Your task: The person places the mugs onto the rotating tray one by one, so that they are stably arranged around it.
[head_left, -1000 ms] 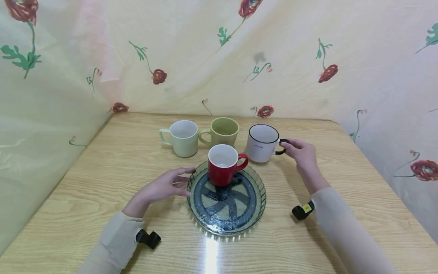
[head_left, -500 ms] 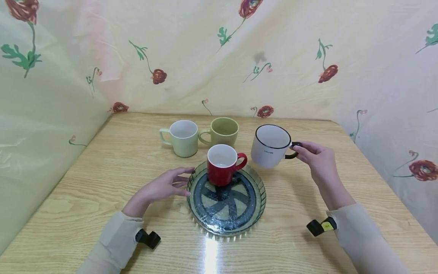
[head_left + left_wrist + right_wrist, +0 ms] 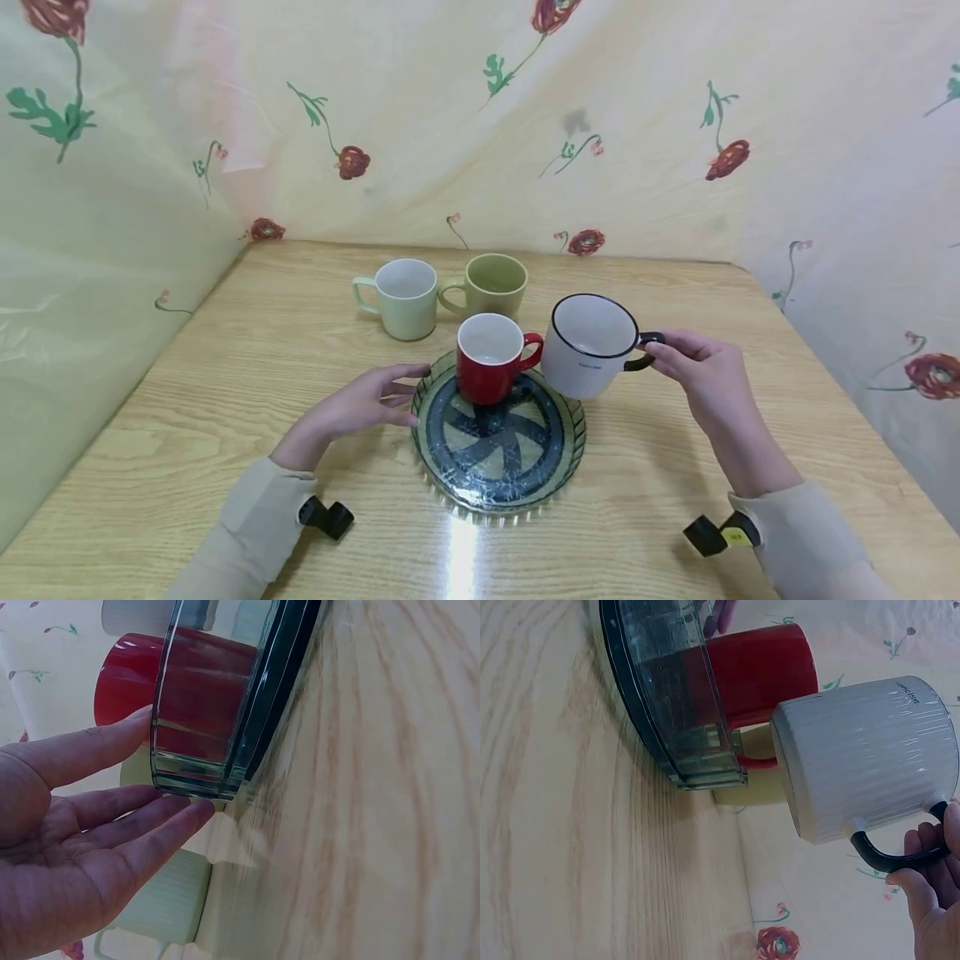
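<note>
The white mug (image 3: 585, 358) is raised at the far right rim of the dish (image 3: 491, 467), its black handle pinched between the right hand's (image 3: 705, 367) thumb and fingers. The red mug (image 3: 483, 379) stands in the far part of the dish, its handle pointing at the white one with little room, so swinging wide toward the dish's near right would seem safest. A level base, lifted well over the rim, should avoid a knock. The left hand's (image 3: 363, 408) fingers lie loose, unclenched, at the dish's left rim, ready to steady it.
</note>
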A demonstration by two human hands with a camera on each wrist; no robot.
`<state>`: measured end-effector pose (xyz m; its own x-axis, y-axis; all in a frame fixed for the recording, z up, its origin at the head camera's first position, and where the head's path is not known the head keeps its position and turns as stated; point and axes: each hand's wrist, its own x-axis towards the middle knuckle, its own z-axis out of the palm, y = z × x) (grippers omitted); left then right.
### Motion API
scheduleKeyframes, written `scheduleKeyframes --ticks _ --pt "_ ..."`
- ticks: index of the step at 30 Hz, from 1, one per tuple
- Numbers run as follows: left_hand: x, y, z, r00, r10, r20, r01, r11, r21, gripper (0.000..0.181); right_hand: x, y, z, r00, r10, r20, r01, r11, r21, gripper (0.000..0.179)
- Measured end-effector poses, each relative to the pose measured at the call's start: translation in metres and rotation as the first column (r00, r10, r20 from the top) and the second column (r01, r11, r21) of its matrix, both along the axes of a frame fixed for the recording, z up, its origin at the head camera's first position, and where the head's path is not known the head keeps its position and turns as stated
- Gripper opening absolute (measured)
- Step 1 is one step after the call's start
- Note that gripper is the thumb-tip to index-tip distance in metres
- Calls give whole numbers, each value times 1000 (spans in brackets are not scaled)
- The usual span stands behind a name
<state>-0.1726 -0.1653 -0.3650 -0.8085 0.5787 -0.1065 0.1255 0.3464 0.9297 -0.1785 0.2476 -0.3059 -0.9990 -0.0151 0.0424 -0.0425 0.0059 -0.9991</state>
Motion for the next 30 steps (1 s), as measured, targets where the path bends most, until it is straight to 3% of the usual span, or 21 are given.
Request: scheduleKeyframes --ticks 11,30 --pt "1 0 -2 1000 -1 12 1 1000 7 72 5 -11 -8 1000 28 -12 -28 1000 5 21" --pt "1 -1 0 1000 -9 0 9 1000 -2 72 2 -29 -8 1000 6 25 -7 999 39 23"
